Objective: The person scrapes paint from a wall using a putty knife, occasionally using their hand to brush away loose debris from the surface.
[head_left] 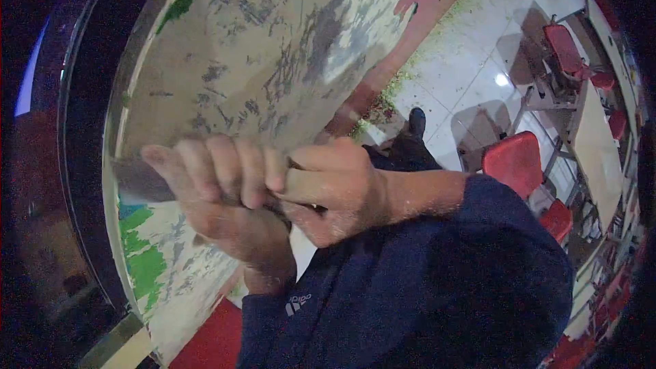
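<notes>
My left hand (229,188) is closed, its fingers curled round a scraper (139,181). The tool's wide grey blade juts out to the left, blurred by motion, against the patchy wall (239,48). Close against the left hand, my right hand (331,188) makes a fist round the handle end, which its fingers mostly hide. Whether the blade touches the wall I cannot tell. Bare plaster, white streaks and leftover green paint (145,253) show on the wall around the hands.
Paint flakes (386,99) lie along the wall's foot on the white tiled floor (471,68). A dark shoe (417,121) stands there. To the right are red chairs (514,162) and a pale table (598,150). A dark frame edge (89,150) runs down the left.
</notes>
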A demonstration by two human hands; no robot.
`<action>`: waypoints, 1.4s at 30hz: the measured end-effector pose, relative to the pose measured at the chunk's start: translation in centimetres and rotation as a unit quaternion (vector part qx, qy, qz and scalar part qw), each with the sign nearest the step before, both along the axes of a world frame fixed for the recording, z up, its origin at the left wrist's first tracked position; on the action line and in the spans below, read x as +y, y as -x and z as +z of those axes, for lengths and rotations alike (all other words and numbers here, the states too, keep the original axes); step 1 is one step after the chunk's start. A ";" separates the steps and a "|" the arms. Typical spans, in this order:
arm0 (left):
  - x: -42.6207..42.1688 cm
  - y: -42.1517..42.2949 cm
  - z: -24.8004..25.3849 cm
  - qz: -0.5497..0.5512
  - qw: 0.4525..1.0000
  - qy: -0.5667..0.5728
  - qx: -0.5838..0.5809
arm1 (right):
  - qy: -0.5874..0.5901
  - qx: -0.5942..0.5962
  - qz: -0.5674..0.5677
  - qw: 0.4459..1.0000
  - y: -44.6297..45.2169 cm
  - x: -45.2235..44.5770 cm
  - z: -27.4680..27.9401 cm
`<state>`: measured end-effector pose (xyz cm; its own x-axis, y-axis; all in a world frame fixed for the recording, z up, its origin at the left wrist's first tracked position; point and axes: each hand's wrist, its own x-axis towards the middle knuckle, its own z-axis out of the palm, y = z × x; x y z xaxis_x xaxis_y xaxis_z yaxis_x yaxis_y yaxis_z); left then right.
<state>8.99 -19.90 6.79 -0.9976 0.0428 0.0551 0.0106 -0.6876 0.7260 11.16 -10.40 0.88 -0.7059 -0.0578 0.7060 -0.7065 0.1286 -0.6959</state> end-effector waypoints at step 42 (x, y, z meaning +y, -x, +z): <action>1.2 0.9 -0.6 -0.049 0.997 -0.011 -0.051 | -0.012 -0.033 -0.014 0.999 -0.1 1.8 -1.1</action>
